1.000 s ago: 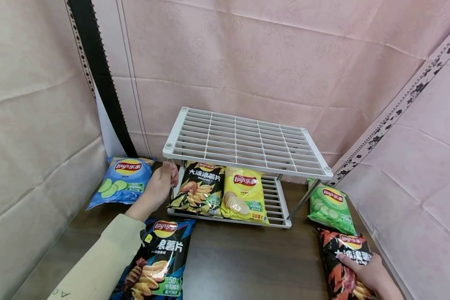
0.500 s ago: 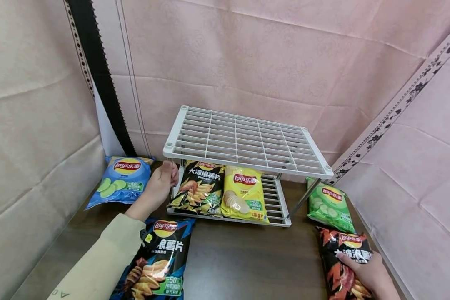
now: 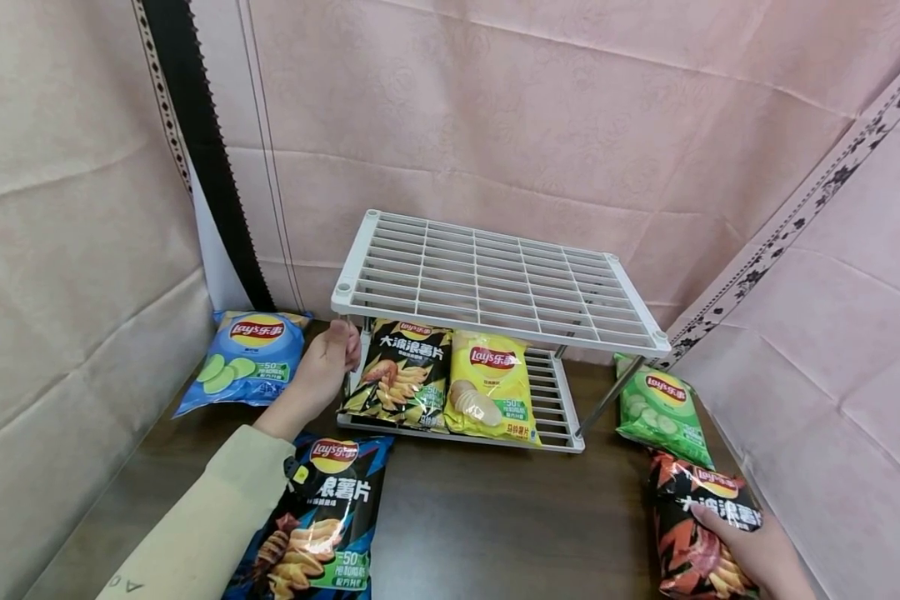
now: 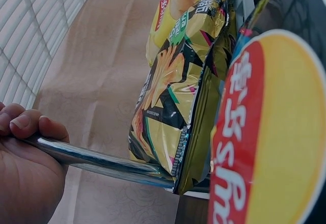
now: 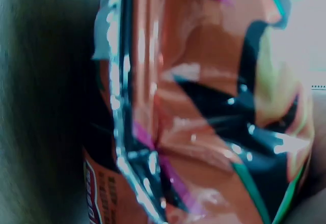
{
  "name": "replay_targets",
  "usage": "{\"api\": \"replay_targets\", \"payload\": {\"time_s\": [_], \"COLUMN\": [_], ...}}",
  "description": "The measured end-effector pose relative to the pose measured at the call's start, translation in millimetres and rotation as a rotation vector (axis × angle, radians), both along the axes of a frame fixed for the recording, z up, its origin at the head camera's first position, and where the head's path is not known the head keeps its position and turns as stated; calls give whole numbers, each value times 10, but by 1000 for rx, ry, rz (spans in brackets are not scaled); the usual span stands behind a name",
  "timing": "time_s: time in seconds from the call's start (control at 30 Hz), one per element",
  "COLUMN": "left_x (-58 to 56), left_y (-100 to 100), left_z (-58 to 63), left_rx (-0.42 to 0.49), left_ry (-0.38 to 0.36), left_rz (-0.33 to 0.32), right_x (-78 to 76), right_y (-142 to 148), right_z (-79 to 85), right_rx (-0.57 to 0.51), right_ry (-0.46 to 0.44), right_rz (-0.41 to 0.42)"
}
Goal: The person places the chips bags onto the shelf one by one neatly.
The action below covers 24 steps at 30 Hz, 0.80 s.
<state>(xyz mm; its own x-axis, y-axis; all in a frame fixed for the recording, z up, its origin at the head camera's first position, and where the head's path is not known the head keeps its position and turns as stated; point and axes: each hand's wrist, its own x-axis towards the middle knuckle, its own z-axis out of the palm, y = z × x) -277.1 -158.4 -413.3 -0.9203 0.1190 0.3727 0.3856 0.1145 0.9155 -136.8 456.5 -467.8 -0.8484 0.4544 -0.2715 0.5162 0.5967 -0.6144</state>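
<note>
In the head view a white two-tier wire rack (image 3: 495, 323) stands in the middle. My left hand (image 3: 328, 362) grips its front left metal post (image 4: 112, 165), with the fingers curled round the bar in the left wrist view. On the lower tier a black-and-gold chip bag (image 3: 405, 375) and a yellow chip bag (image 3: 487, 379) lie side by side. At the lower right my right hand (image 3: 757, 546) holds a red-and-black chip bag (image 3: 678, 542), thumb across its front. That bag fills most of the right wrist view, where the fingers are largely hidden.
Below my left forearm lies a blue-and-black chip bag (image 3: 330, 517). A light blue chip bag (image 3: 247, 358) is at the left beside the curtain, and a green chip bag (image 3: 662, 412) sits right of the rack. Pink cloth walls (image 3: 540, 125) enclose the brown table (image 3: 495, 517).
My right hand has shifted a little to the right with the red-and-black chip bag, which has turned slightly. The left hand stays on the rack's post.
</note>
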Motion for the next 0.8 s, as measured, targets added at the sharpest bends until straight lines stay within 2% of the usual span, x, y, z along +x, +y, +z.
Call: {"api": "replay_targets", "payload": {"time_s": [0.23,0.37,0.57,0.8], "left_x": [31,17,21,22], "left_y": [4,2,4,14], "left_z": [42,2,-10,5], "left_rx": [-24,-13,-12,-10], "left_ry": [-29,-14,-8,-4], "left_rz": [8,18,20,27], "right_x": [12,-18,14,46], "right_y": [-118,-222,-416,-691], "right_z": [66,127,204,283], "right_rx": [-8,-106,-115,-268], "right_ry": [-110,-96,-90,-70], "right_rz": [22,57,105,141]}}
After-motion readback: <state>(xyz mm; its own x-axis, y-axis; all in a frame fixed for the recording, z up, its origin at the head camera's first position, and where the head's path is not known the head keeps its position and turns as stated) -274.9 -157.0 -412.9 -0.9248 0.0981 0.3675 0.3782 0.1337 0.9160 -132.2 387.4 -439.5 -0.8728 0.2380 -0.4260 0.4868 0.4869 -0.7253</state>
